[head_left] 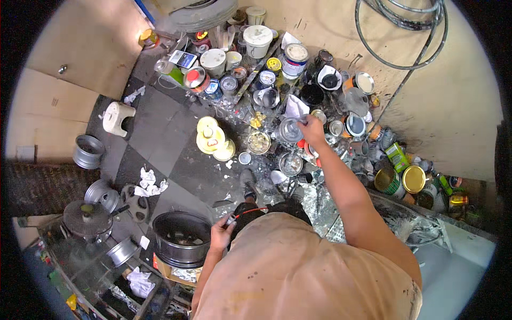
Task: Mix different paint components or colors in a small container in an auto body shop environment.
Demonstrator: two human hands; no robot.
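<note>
Head view: grey lid (291,129) under right hand (312,128).

Right hand (312,128): fingertips hidden against the clear round plastic lid (291,129) it reaches; whether it grips or only touches cannot be told.
Left hand (221,234): closed on a thin red-tipped tool (249,212), too small to identify; palm turned away.
Person's legs: hidden under the tan shirt (298,272); only grey shoes (248,184) show beyond it.
Dark metal wheel rim (182,238): near edge covered by the left forearm.
Coiled grey hose (400,26): upper loop cut off by the picture's top edge.
Paint tins behind the lid (298,58): labels too small to tell.
Shelf clutter beside the rim (106,277): blurred, dim, unidentifiable.
</note>
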